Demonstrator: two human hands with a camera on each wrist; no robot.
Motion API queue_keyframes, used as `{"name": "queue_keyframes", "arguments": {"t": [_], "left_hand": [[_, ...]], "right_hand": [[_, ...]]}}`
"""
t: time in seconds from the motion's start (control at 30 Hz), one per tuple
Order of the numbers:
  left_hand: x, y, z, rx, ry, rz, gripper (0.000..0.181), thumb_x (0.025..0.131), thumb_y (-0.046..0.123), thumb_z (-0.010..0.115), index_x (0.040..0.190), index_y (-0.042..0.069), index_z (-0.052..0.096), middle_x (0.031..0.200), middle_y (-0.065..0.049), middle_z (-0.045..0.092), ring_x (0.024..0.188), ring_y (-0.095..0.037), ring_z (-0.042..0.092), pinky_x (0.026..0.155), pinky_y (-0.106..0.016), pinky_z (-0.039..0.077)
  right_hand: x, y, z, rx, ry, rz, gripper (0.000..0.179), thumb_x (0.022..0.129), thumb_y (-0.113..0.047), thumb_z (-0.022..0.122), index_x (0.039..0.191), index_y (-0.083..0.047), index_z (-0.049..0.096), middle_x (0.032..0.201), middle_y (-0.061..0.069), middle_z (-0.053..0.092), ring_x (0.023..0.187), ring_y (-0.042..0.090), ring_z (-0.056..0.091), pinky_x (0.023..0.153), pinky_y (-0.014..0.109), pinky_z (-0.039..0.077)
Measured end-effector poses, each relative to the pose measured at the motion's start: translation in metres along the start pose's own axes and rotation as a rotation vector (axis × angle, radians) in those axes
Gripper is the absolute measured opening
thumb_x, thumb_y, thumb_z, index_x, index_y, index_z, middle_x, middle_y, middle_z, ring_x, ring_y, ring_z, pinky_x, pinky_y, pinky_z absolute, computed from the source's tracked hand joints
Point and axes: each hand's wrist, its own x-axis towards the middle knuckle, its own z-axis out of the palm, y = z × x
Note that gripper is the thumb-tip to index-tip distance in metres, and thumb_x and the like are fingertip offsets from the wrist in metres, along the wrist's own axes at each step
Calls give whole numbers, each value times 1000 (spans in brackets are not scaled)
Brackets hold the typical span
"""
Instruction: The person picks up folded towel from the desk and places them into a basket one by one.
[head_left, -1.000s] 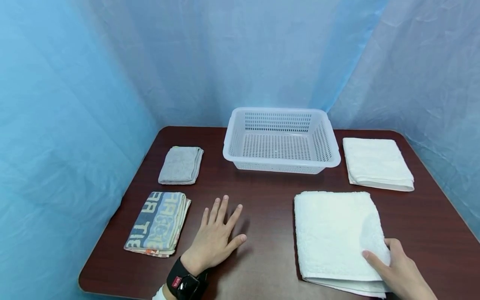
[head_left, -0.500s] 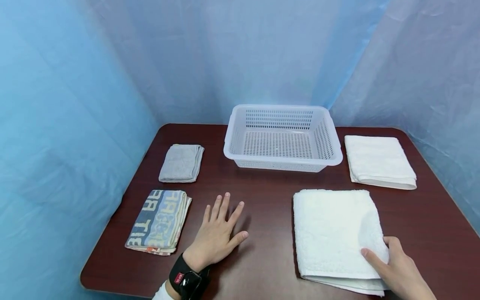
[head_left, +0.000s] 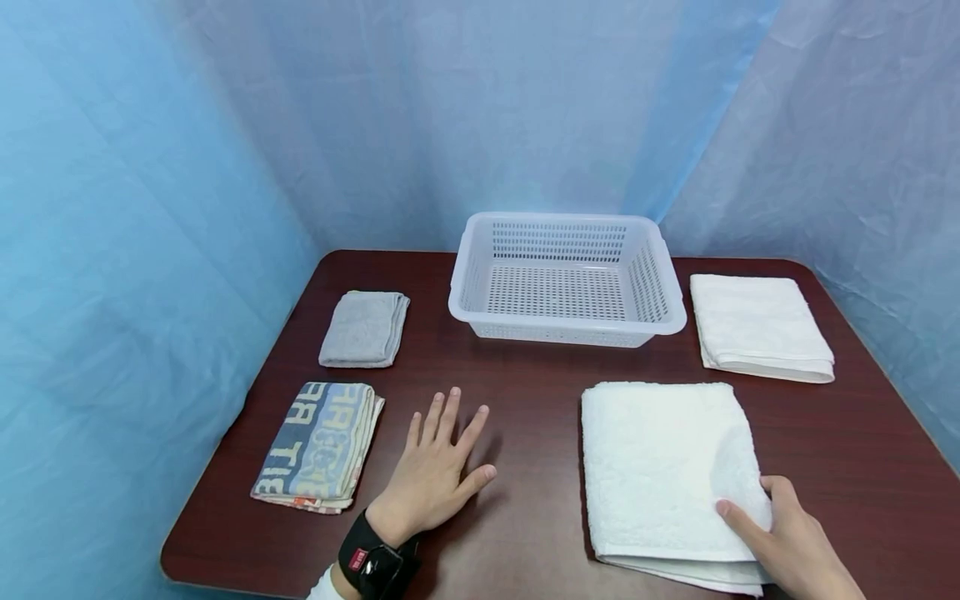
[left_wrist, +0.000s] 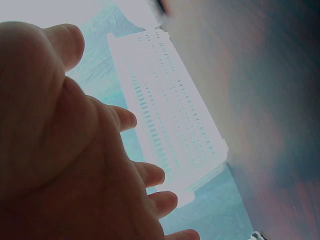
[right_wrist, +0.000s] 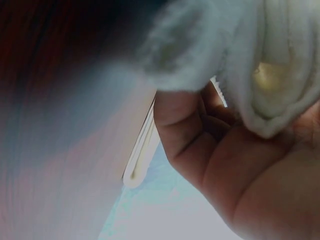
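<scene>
In the head view a large folded white towel (head_left: pixel 663 471) lies at the front right of the table. My right hand (head_left: pixel 798 537) grips its right edge, thumb on top and fingers curled beneath; the right wrist view shows the towel's folded layers (right_wrist: pixel 270 75) against the palm. My left hand (head_left: pixel 431 479) is spread with straight fingers over the table and holds nothing. Beside it, to the left, lies a folded blue patterned towel (head_left: pixel 318 446) with pale lettering. Behind that one is a small folded grey towel (head_left: pixel 363 329).
A white perforated plastic basket (head_left: pixel 566 292) stands at the back middle of the dark brown table (head_left: pixel 517 375). Another folded white towel (head_left: pixel 761 325) lies at the back right. Blue fabric sheets (head_left: pixel 450 108) hang behind and to the left.
The large white towel has shifted slightly left together with my right hand. My left hand stays spread in about the same place.
</scene>
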Motion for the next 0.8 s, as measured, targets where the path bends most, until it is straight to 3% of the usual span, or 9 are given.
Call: {"name": "queue_keyframes", "arguments": {"t": [0.8], "left_hand": [[-2,-1,-2,-6,3,-11,71,100,54,47,159,22,24,165,-19,3,151,-41,4,115,-66,13]], "right_hand": [[4,-3,8,-11,36,-39,85,96,-53,57,132,16,22,114,43,50,92,40,61,72,49,51]]}}
